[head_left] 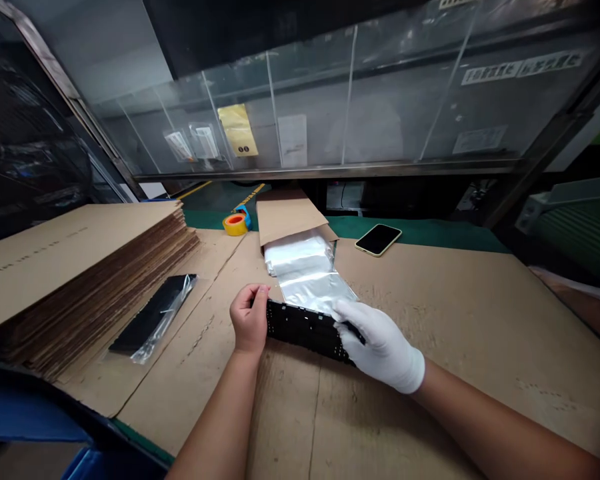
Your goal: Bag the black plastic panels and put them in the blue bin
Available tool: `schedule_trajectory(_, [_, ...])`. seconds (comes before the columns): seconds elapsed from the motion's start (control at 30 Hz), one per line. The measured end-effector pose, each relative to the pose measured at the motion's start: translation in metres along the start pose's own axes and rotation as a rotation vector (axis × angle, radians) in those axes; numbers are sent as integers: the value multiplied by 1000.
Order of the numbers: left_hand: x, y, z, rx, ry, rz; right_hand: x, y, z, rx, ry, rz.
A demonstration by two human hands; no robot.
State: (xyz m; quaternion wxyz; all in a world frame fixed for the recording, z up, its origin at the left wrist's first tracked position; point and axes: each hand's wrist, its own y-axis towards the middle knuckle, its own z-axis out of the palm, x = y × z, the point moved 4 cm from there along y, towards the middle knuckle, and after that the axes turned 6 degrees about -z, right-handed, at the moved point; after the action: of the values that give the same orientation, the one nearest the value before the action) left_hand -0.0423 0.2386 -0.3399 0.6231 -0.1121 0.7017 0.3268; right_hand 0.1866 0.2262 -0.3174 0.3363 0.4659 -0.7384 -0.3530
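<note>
Between my two hands is a thin black rectangular panel [303,328] with small holes and slots near its edges, tilted up above the cardboard. My bare left hand [250,319] pinches its left end, thumb on top. At the right end my right hand [377,343], in a white glove, grips the panel, its fingers covering that corner. Just behind the panel lie clear plastic bags [313,283], spilling from a folded cardboard piece [287,217]. Off to the left, a similar black panel in a clear bag [153,313] rests on the cardboard.
A tall stack of cardboard sheets [80,247] fills the left side. Yellow tape [235,225] and a phone [379,239] lie toward the back. A metal-framed rack with clear pockets [310,107] stands behind the table. A blue bin [100,463] sits at the lower left.
</note>
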Motion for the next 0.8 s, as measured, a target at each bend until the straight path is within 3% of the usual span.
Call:
schedule_trajectory(0.3, [1, 0, 1, -9, -40, 3, 3, -2, 3, 10, -190, -56])
schedule_trajectory(0.43, [2, 1, 2, -10, -47, -14, 3, -3, 5, 28, -143, -79])
schedule_trajectory(0.8, [2, 0, 1, -4, -70, -29, 4, -7, 0, -33, -169, 9])
